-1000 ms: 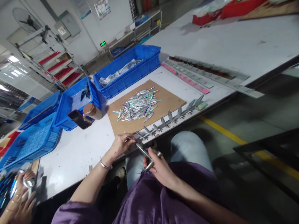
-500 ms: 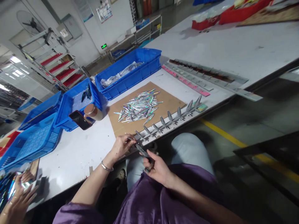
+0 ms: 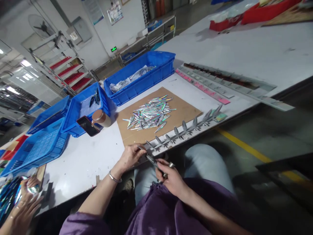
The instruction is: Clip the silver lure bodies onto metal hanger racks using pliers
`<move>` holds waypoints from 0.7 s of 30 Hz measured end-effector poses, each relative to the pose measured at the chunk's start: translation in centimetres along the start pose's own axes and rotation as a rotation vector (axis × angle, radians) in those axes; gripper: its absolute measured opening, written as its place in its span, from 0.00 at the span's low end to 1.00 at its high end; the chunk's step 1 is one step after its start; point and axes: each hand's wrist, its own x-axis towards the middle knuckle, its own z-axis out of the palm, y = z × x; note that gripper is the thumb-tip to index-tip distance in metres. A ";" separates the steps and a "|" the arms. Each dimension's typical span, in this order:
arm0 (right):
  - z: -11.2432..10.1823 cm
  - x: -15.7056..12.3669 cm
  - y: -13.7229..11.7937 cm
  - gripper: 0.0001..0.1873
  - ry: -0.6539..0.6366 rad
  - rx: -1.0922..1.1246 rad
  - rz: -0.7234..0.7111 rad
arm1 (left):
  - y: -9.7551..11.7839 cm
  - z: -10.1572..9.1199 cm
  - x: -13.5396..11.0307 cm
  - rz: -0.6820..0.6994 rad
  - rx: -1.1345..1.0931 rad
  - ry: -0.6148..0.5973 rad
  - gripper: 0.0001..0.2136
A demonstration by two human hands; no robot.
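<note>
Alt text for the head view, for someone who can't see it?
A person's right grip holds a metal tool near a slim grey piece in the left grip. Beyond, shiny slender pieces lie heaped on brown cardboard before blue crates.

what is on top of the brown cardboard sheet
A loose heap of shiny, silvery leaf-shaped pieces lies on the brown cardboard sheet. The pieces overlap, so those lower in the heap are partly or wholly hidden, as is the cardboard directly beneath.
</note>
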 end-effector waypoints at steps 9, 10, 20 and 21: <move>-1.4 1.2 0.6 0.26 -0.084 0.453 0.264 | -2.4 -6.2 4.5 -0.149 0.135 -0.253 0.10; -1.4 1.2 0.7 0.26 -0.080 0.457 0.274 | -3.2 -6.7 5.9 -0.206 0.279 -0.132 0.09; -0.9 0.8 -0.4 0.24 -0.009 0.391 0.281 | -7.2 -5.8 12.1 -0.367 0.586 0.070 0.05; -0.8 0.4 -0.7 0.25 -0.013 0.346 0.240 | -7.1 -5.7 11.8 -0.363 0.577 0.078 0.06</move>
